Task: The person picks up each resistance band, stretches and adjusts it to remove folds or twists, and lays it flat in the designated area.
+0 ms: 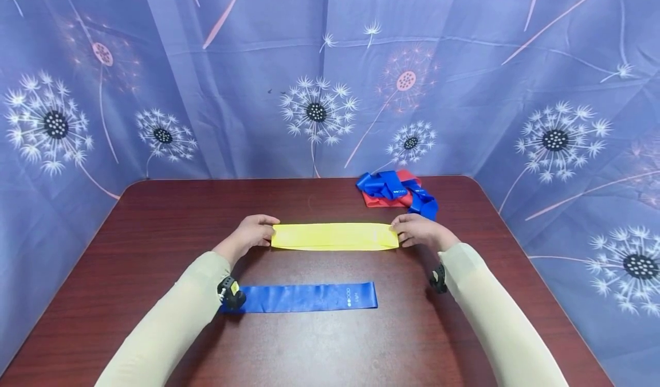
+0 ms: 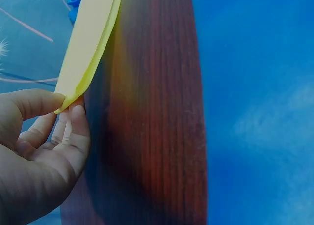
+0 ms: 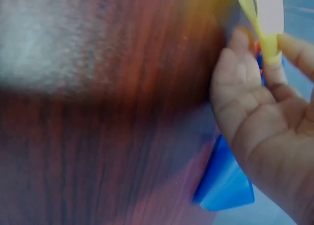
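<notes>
A yellow resistance band [image 1: 335,236] is stretched out flat and level between both hands in the head view. The left hand [image 1: 252,235] pinches its left end; in the left wrist view the thumb and fingers grip the band's folded corner [image 2: 73,90]. At the other end the right hand [image 1: 420,231] pinches the band between thumb and fingers, as the right wrist view also shows. Nearer the person, a blue resistance band [image 1: 314,297] marked "Light" lies flat on the table, its left end partly hidden by the left wrist.
Behind the right hand, blue bands [image 1: 384,185] and a red band [image 1: 378,202] lie in a loose heap near the back edge. The brown wooden table [image 1: 309,352] meets a blue dandelion-print cloth [image 1: 247,117] at the back and sides.
</notes>
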Action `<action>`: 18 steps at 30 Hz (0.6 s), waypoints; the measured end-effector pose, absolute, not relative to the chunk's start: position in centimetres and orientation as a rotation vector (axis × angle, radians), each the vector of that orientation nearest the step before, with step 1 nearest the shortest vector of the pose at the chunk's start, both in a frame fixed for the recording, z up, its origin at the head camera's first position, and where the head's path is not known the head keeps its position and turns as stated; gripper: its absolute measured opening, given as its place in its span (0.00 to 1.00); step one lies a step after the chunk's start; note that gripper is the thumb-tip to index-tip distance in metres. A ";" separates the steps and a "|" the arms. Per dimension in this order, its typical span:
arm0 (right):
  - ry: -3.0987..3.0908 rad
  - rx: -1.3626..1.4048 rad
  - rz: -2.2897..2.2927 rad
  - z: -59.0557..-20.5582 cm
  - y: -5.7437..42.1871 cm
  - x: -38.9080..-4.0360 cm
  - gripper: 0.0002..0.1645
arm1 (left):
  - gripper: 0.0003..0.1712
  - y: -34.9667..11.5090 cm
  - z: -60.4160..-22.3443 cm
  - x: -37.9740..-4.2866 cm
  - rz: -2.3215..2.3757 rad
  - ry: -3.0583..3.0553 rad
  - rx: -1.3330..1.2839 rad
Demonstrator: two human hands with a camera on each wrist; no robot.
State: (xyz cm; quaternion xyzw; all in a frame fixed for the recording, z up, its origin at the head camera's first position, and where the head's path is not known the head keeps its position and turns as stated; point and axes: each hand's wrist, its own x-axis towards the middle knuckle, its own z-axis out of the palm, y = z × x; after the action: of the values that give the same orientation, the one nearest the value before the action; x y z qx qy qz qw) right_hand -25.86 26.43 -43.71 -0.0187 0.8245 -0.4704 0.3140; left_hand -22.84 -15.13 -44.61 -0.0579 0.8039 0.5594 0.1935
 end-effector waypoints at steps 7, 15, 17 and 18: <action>2.465 0.012 -1.078 -44.4 24.8 -25.3 0.14 | 0.24 -14.5 -44.8 -22.7 1.465 2.352 -0.151; 2.541 0.113 -1.115 -44.6 23.8 -24.6 0.18 | 0.25 -14.4 -45.0 -22.6 1.389 2.402 -0.127; 2.529 0.156 -1.134 -44.5 23.8 -24.3 0.19 | 0.25 -14.3 -45.0 -22.5 1.358 2.416 -0.128; 2.526 0.173 -1.140 -44.5 23.8 -24.2 0.20 | 0.25 -14.2 -44.9 -22.4 1.343 2.422 -0.130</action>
State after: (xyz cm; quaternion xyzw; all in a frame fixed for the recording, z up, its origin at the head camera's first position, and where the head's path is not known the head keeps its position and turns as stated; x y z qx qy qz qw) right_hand -24.20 23.80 -44.46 0.0613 0.8946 -0.4037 0.1817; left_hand -22.37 -14.23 -44.89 -0.0459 0.8588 0.4761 0.1834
